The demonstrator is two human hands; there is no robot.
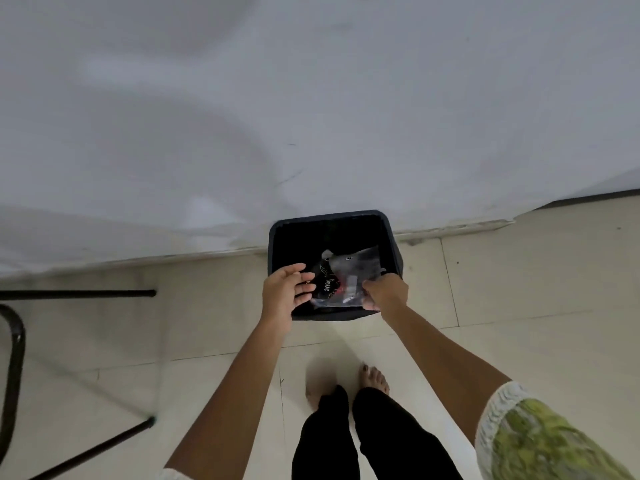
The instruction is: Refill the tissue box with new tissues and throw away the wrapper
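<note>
A clear plastic tissue wrapper (346, 278) with a black printed patch hangs over the open mouth of a dark square waste bin (277, 233) that stands on the floor against the white wall. My right hand (384, 292) pinches the wrapper's right edge, fingers closed on it. At the wrapper's left side my left hand (285, 292) has its fingers spread and just touches or nearly touches the plastic. No tissue box is in view.
Pale floor tiles (519, 289) surround the bin. Black metal furniture legs (79, 293) stand at the left. My bare feet (374, 379) and black trousers are just below the bin.
</note>
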